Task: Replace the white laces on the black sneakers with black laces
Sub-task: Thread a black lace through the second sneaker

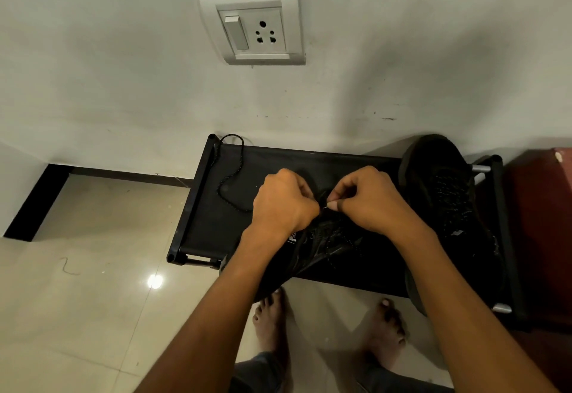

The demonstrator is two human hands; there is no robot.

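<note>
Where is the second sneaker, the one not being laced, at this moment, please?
In the head view, the second sneaker lies at the right end of the black rack, toe toward the wall, just right of the right hand.

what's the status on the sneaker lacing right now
Both hands, left hand and right hand, pinching the black lace over the near sneaker. Second sneaker on the rack, right side. Nothing in the way.
</note>
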